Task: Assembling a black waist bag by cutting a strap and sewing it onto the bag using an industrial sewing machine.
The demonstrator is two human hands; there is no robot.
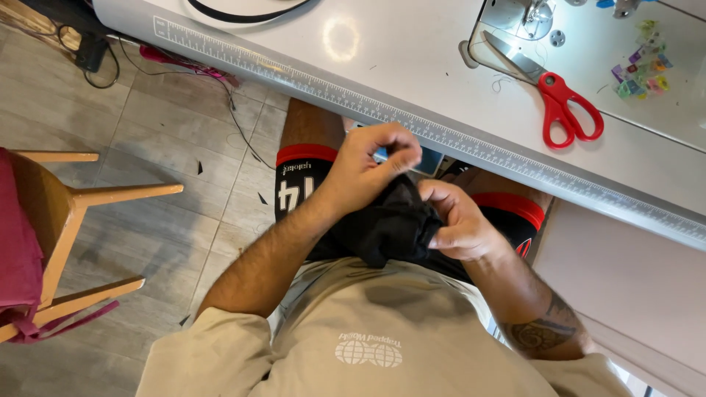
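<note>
Black cloth (393,220) bunched between both hands, long axis unclear.

1. White sewing table (412,66), smooth and glossy, with a printed ruler strip (441,132) along its front edge.
2. Red-handled scissors with steel blades (551,92) lying on the table, just before the sewing machine's white base (588,51).
3. Small heap of coloured plastic clips (641,62) resting on that base.
4. Grey tiled floor (162,140) below, bearing a pale wooden chair (66,213), black cables (103,55) and scattered dark fabric scraps (200,167).
</note>
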